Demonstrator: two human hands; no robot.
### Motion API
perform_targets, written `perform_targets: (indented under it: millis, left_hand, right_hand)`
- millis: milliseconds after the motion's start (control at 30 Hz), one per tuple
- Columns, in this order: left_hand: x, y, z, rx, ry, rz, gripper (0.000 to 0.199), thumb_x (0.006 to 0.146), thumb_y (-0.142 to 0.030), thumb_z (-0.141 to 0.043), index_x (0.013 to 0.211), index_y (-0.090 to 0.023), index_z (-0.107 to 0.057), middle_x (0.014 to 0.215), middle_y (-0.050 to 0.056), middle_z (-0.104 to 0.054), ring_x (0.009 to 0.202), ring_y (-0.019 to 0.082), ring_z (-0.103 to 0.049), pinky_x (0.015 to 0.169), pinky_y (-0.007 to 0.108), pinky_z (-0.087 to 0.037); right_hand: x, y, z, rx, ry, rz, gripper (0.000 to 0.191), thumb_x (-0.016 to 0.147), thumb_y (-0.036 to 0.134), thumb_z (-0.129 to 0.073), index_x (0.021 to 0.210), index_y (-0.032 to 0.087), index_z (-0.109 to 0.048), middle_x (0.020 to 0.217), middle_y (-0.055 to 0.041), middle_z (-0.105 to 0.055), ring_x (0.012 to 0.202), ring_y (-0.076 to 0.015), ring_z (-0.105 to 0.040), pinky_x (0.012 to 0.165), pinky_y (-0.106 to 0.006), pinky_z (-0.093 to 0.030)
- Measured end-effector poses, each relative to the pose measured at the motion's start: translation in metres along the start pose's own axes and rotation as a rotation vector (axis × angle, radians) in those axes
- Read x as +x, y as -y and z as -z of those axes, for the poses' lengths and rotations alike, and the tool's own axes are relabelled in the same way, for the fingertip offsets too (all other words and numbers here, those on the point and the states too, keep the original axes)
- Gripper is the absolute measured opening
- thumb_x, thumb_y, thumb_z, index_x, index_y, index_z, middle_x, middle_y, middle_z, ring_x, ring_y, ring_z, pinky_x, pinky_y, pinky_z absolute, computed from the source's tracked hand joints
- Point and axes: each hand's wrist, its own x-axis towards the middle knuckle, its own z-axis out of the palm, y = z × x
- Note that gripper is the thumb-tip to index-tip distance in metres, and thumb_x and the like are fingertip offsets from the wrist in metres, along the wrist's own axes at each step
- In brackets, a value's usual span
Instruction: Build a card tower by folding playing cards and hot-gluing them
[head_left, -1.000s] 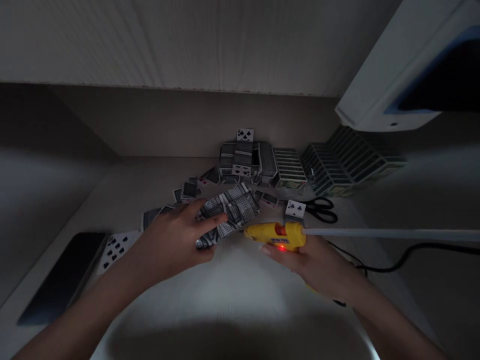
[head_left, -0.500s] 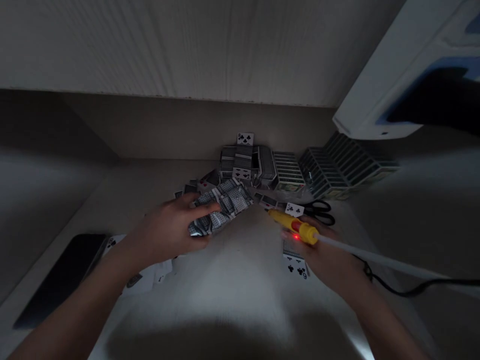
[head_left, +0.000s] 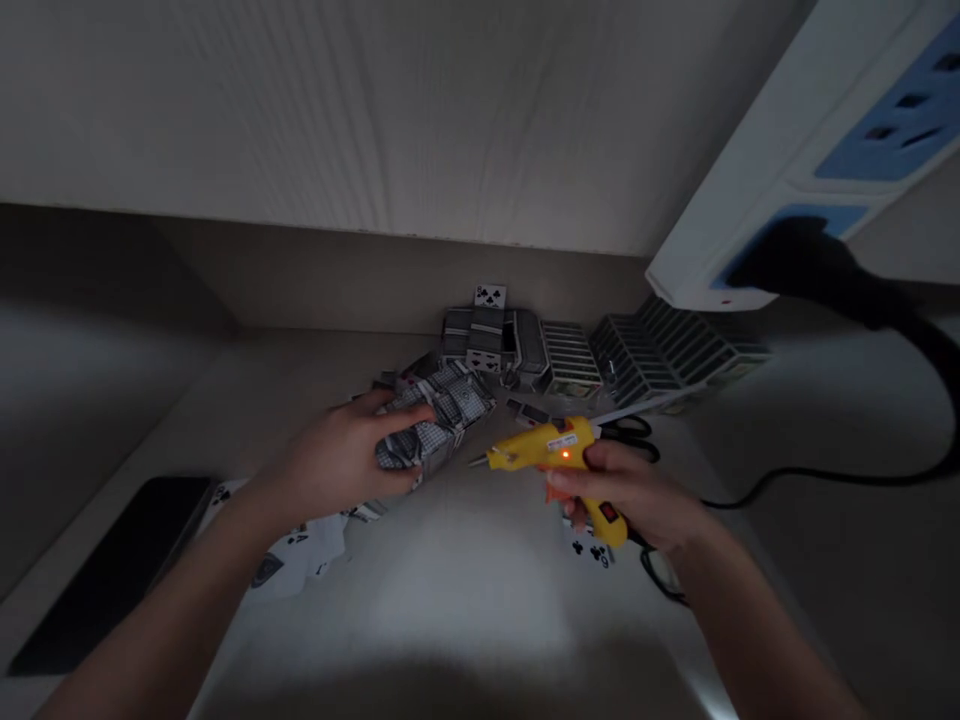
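My left hand (head_left: 349, 450) grips a block built of patterned playing cards (head_left: 457, 400), fingers over its left end. In my right hand (head_left: 630, 485) is a yellow glue gun (head_left: 551, 445) with an orange trigger and a lit red light; its nozzle points left, just short of the block's right side. A white glue stick (head_left: 652, 403) sticks out of its back. Under the right hand lies a card stack (head_left: 589, 548) with a club card showing. Loose white cards (head_left: 300, 560) lie by my left forearm.
A black flat object (head_left: 112, 570) lies at left. Behind stand a card structure (head_left: 487, 335) and several striped card racks (head_left: 652, 350). Black scissors (head_left: 634, 435) are behind my right hand. A white power strip (head_left: 757, 180) with a black plug and cable (head_left: 825, 472) is at upper right.
My right hand has turned the glue gun upright on its side and brought its nozzle left, nearer the block. The left hand still holds the block, slightly shifted. The view has tilted, showing more power strip.
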Motion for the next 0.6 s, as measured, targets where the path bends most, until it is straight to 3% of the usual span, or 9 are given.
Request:
perform_targets:
  millis: [100,167,300,500,600]
  left_hand:
    - [-0.001,-0.002,0.001,-0.01,0.006,-0.001,0.056,0.075,-0.047,-0.069,0.13,-0.035,-0.061,0.142,0.01,-0.054,0.118,0.034,-0.061,0.095,0.045,-0.052]
    - [0.0,-0.002,0.003,-0.013,0.015,0.018,0.057,0.075,-0.048,-0.068,0.13,-0.035,-0.061,0.142,0.011,-0.053,0.118,0.034,-0.061,0.094,0.045,-0.052]
    - [0.002,0.002,0.006,-0.077,0.004,0.026,0.057,0.075,-0.051,-0.068,0.129,-0.034,-0.062,0.131,0.009,-0.061,0.113,0.031,-0.064,0.09,0.04,-0.054]
    - [0.004,0.01,0.003,-0.131,-0.024,0.007,0.057,0.076,-0.05,-0.068,0.13,-0.033,-0.061,0.123,0.007,-0.064,0.107,0.028,-0.065,0.09,0.037,-0.053]
    - [0.004,0.012,0.001,-0.142,-0.017,0.007,0.056,0.077,-0.048,-0.068,0.131,-0.034,-0.06,0.125,0.007,-0.063,0.107,0.027,-0.064,0.091,0.038,-0.052]
  right_hand:
    - [0.006,-0.013,0.006,-0.103,0.027,-0.005,0.024,0.073,0.042,-0.071,0.073,0.02,-0.062,0.067,0.0019,-0.062,0.059,-0.0125,-0.056,0.055,-0.024,-0.045]
    - [0.01,-0.027,0.012,-0.213,-0.047,0.01,0.021,0.071,0.036,-0.072,0.078,0.021,-0.06,0.071,0.002,-0.063,0.065,-0.015,-0.059,0.059,-0.026,-0.046]
    - [0.013,-0.048,0.024,-0.403,-0.2,0.002,0.033,0.058,0.023,-0.076,0.086,0.021,-0.06,0.082,-0.0001,-0.066,0.077,-0.0199,-0.062,0.067,-0.029,-0.048]
    - [0.011,-0.061,0.03,-0.2,-0.064,-0.054,0.035,0.052,0.017,-0.075,0.085,0.019,-0.064,0.077,0.0017,-0.065,0.077,-0.0195,-0.062,0.066,-0.028,-0.049]
    - [0.012,-0.068,0.029,-0.138,-0.097,-0.056,0.027,0.056,0.023,-0.076,0.08,0.017,-0.064,0.074,0.0019,-0.066,0.074,-0.0188,-0.063,0.067,-0.029,-0.051]
